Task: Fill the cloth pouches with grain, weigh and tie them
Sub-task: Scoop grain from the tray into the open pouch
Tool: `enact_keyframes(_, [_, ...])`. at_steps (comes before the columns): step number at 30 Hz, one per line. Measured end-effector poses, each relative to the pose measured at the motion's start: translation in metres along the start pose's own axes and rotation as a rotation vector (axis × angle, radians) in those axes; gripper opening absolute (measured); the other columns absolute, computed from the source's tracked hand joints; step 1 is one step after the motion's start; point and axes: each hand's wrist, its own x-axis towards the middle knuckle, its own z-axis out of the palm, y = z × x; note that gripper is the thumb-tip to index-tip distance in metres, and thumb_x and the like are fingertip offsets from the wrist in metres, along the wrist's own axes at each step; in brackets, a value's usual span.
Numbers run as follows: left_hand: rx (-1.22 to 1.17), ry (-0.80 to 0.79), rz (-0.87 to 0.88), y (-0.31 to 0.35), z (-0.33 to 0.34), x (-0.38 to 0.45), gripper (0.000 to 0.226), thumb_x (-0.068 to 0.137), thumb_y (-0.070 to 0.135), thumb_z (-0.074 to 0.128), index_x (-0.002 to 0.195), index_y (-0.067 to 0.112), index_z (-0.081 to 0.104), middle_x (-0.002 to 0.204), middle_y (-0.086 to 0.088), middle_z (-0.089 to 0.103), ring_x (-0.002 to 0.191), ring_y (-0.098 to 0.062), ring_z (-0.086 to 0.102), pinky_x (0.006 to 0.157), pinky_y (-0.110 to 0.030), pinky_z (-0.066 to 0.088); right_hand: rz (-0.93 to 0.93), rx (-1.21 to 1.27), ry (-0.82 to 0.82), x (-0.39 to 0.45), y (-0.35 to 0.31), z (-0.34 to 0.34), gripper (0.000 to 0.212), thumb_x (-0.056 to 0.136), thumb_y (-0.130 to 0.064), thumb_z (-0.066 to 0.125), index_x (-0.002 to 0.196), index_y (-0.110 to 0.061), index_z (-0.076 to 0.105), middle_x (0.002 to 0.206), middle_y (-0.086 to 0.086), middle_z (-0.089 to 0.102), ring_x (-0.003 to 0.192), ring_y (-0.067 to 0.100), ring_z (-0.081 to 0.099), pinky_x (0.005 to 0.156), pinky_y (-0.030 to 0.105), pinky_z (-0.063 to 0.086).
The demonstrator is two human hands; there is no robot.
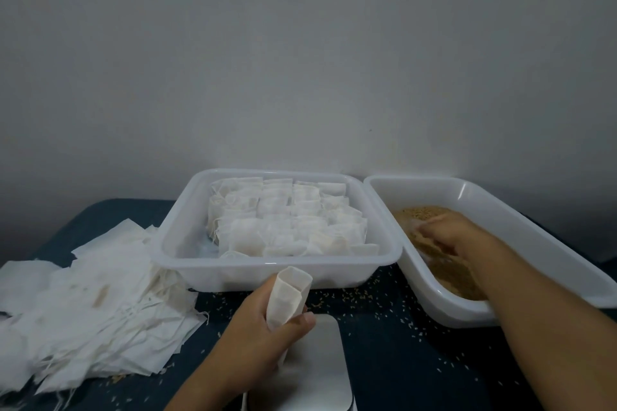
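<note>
My left hand point(263, 320) grips a white cloth pouch point(288, 294) upright with its mouth open, just above the silver scale point(317, 367). To the right, my right hand point(447, 237) is down in the brown grain point(417, 213) inside a tilted white tray point(467, 314). That hand is blurred and its fingers are partly buried, so its grasp is unclear. A second white tray point(187, 203) at the centre holds several filled pouches point(287, 220) in rows.
A loose heap of empty white pouches point(96, 304) with strings lies at the left on the dark blue cloth surface point(417, 360). Scattered grains point(367, 297) dot the cloth in front of the trays. A plain grey wall stands behind.
</note>
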Motion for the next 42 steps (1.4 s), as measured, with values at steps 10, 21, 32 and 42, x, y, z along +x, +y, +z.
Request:
enact_keyframes(10, [0.104, 0.13, 0.031, -0.011, -0.002, 0.005, 0.025, 0.076, 0.049, 0.074, 0.095, 0.038, 0.062, 0.092, -0.001, 0.069, 0.075, -0.011, 0.064, 0.067, -0.014, 0.048, -0.124, 0.25, 0.26, -0.069, -0.017, 0.002, 0.031, 0.099, -0.048, 0.065, 0.091, -0.019, 0.071, 0.081, 0.008, 0.073, 0.064, 0.023, 0.06, 0.065, 0.04, 0.054])
enact_keyframes(21, [0.135, 0.151, 0.006, -0.02, -0.007, 0.008, 0.033, 0.074, 0.06, 0.069, 0.099, 0.039, 0.06, 0.09, 0.011, 0.068, 0.077, -0.007, 0.063, 0.066, -0.016, 0.051, -0.416, 0.469, 0.237, -0.166, -0.033, 0.002, 0.032, 0.085, -0.068, 0.072, 0.104, -0.043, 0.076, 0.076, 0.001, 0.073, 0.057, 0.007, 0.059, 0.055, 0.028, 0.053])
enact_keyframes(32, [0.162, 0.176, -0.008, -0.027, -0.015, 0.011, 0.026, 0.079, 0.049, 0.073, 0.099, 0.038, 0.061, 0.087, 0.018, 0.067, 0.076, -0.005, 0.063, 0.066, -0.022, 0.051, -0.588, 0.172, -0.298, -0.216, -0.046, -0.014, 0.05, 0.064, -0.065, 0.091, 0.107, -0.04, 0.082, 0.076, 0.007, 0.073, 0.051, 0.011, 0.049, 0.048, 0.023, 0.042])
enact_keyframes(42, [0.139, 0.171, 0.031, -0.025, -0.015, 0.01, 0.019, 0.083, 0.036, 0.078, 0.094, 0.038, 0.063, 0.087, 0.021, 0.067, 0.072, 0.002, 0.06, 0.062, -0.011, 0.044, -0.664, -0.116, -0.313, -0.235, -0.082, -0.036, 0.029, 0.07, -0.039, 0.089, 0.098, -0.034, 0.086, 0.066, -0.015, 0.073, 0.054, -0.004, 0.061, 0.053, 0.008, 0.043])
